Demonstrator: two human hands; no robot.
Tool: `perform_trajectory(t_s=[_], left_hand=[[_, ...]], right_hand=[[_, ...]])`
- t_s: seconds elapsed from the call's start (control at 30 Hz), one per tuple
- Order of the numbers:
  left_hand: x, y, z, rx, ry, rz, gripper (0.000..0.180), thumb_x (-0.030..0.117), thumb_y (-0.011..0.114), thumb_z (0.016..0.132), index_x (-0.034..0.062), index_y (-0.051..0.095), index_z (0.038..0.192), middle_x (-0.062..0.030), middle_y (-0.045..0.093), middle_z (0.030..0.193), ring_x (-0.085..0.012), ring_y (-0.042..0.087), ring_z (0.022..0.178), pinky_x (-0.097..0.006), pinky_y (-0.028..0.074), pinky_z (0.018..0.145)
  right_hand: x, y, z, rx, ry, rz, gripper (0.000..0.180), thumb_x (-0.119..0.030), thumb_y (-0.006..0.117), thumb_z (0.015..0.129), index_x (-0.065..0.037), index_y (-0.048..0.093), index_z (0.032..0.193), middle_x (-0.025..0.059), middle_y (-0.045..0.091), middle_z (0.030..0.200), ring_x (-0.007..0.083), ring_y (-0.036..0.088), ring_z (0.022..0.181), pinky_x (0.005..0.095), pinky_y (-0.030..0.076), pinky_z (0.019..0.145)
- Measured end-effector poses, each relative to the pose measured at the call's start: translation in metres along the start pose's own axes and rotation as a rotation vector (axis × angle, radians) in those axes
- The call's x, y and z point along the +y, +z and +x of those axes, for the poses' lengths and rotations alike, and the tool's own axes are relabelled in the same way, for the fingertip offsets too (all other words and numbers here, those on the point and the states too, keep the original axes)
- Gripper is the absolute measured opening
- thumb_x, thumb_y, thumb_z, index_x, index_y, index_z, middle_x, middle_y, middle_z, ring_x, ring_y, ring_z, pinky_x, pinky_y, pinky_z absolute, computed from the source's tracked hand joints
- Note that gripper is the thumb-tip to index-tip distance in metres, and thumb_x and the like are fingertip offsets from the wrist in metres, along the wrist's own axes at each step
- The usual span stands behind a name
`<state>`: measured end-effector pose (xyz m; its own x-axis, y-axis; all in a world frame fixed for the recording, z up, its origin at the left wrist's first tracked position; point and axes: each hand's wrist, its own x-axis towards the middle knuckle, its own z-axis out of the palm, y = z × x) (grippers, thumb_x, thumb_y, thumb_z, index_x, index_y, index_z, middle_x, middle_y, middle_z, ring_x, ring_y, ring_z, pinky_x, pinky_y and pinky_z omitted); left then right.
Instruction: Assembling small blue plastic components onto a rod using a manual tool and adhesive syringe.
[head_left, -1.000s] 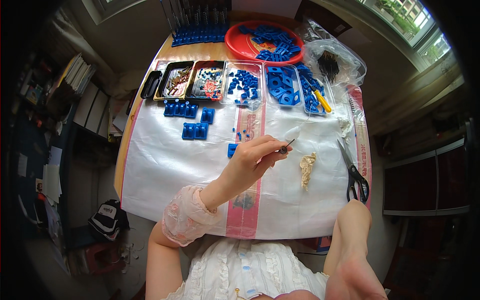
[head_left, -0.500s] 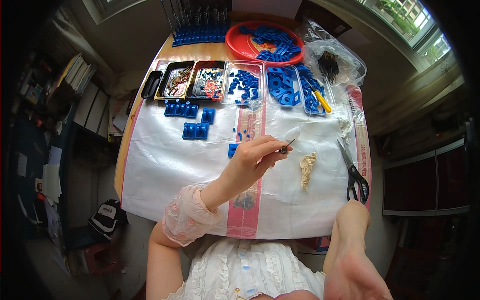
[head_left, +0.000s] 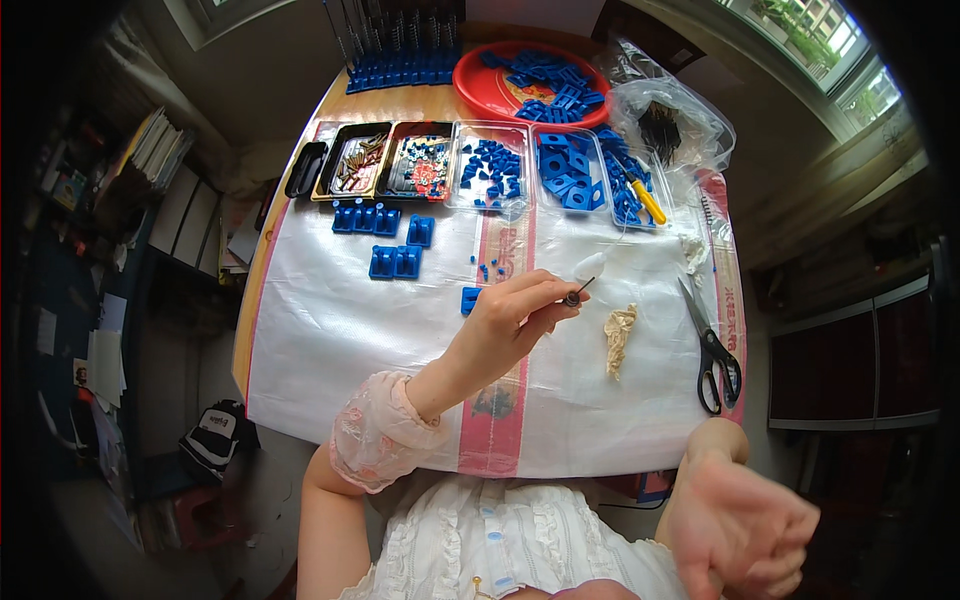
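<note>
My left hand (head_left: 520,308) is closed in a pinch on a small dark round piece with a thin metal pin (head_left: 578,294) sticking out of it; its exact kind is hard to make out. Just beyond that hand lies a blue plastic block (head_left: 469,299), partly covered by it, with several tiny blue bits (head_left: 485,270) farther on. My right hand (head_left: 738,525) is lifted off the table's near right corner, palm showing, fingers loosely bent and apart. Nothing can be seen in it, though motion blurs it a little. Black-handled scissors (head_left: 713,350) lie beyond it.
A crumpled beige scrap (head_left: 617,340) lies right of my left hand. Trays of screws (head_left: 358,160), small beads (head_left: 418,165) and blue parts (head_left: 490,172) line the back. Behind stand a red basin (head_left: 478,90) and a plastic bag (head_left: 690,110). Assembled blue blocks (head_left: 394,262) sit left.
My right hand has turned and swung outward to the right, its fingers now showing. The left hand keeps its pinch and has hardly moved. The whole view has shifted slightly.
</note>
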<state>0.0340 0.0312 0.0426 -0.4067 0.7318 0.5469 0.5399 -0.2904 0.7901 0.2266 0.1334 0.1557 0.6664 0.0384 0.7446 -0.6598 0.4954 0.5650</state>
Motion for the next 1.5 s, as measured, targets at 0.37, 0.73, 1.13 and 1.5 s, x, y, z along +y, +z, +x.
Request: perform_trajectory(t_s=[0.37, 0.73, 1.13, 1.5], left_hand=[[0.001, 0.003, 0.002, -0.032, -0.038, -0.012, 0.023, -0.008, 0.070, 0.093, 0.0001, 0.074, 0.114, -0.0086, 0.074, 0.099, -0.0154, 0.069, 0.074, -0.028, 0.055, 0.063], [0.000, 0.007, 0.000, 0.000, 0.015, -0.036, 0.023, -0.008, 0.070, 0.093, 0.0006, 0.074, 0.115, -0.0090, 0.075, 0.101, -0.0159, 0.070, 0.076, -0.028, 0.056, 0.065], [0.000, 0.009, -0.004, 0.019, -0.178, -0.167, 0.052, -0.004, 0.070, 0.096, 0.0072, 0.048, 0.141, -0.0126, 0.077, 0.102, -0.0161, 0.071, 0.075, -0.028, 0.056, 0.067], [0.001, 0.012, -0.006, 0.031, -0.169, -0.182, 0.055, -0.004, 0.070, 0.097, 0.0075, 0.039, 0.141, -0.0132, 0.076, 0.101, -0.0177, 0.071, 0.074, -0.030, 0.056, 0.066]], right_hand=[[-0.030, -0.092, -0.094, -1.638, 1.119, -0.523, 0.019, 0.000, 0.071, 0.080, -0.003, 0.067, 0.098, 0.0143, 0.065, 0.120, 0.0339, 0.060, 0.121, 0.0449, 0.046, 0.096], [-0.013, -0.126, -0.103, -1.520, 1.067, -0.834, 0.019, 0.007, 0.072, 0.080, -0.001, 0.067, 0.096, 0.0150, 0.065, 0.121, 0.0346, 0.059, 0.121, 0.0420, 0.048, 0.094], [0.016, -0.052, -0.104, -0.842, 1.574, -0.432, 0.033, -0.009, 0.085, 0.084, -0.004, 0.075, 0.116, 0.0031, 0.063, 0.084, 0.0116, 0.056, 0.073, 0.0274, 0.044, 0.064], [0.017, -0.045, -0.107, -0.747, 1.547, -0.427, 0.021, 0.003, 0.081, 0.084, -0.002, 0.078, 0.103, 0.0027, 0.062, 0.078, 0.0097, 0.054, 0.065, 0.0249, 0.041, 0.057]])
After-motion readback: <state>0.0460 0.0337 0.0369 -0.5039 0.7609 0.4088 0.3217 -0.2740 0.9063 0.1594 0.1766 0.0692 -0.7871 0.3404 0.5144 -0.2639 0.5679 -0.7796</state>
